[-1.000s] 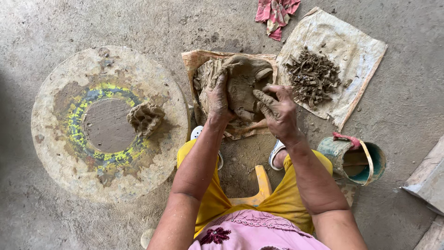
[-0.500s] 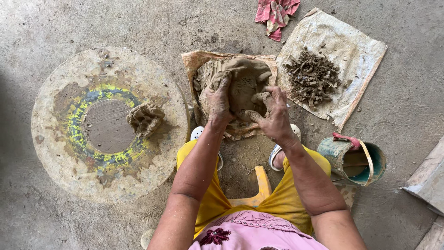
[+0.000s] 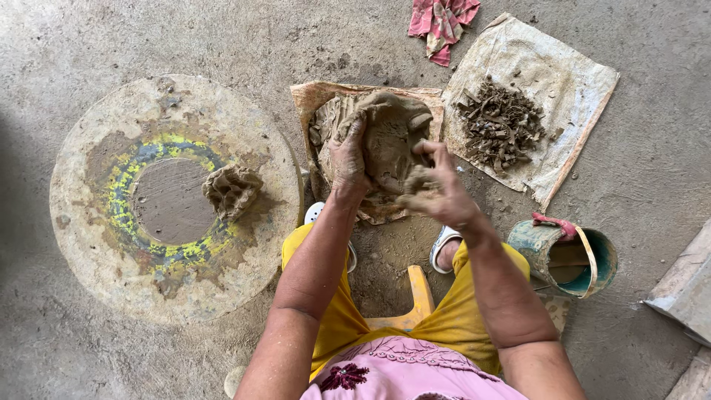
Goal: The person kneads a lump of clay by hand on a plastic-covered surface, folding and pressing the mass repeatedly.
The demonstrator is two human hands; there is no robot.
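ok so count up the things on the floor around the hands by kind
clay lumps: 2, the big one under the left hand and right hand, a small one on the round wheel
wheels: 1
sacks: 2, one under the big lump, one under dry scraps
scrap piles: 1
buckets: 1
pink rags: 1
total: 8

Clay mass (image 3: 389, 141): grey-brown, wet, lumpy, folded into a rough mound with a raised curled ridge along the top and right edge. Sits on a tan, clay-smeared sack cloth (image 3: 311, 100) spread flat on the concrete floor, between the round wheel and the second cloth. Surface shows creases and finger marks, not smooth. Left side pressed in, front edge spreads thin onto the cloth. Separate small clay wad (image 3: 419, 183), same colour, crumbly, lifted just off the mound's near-right side.
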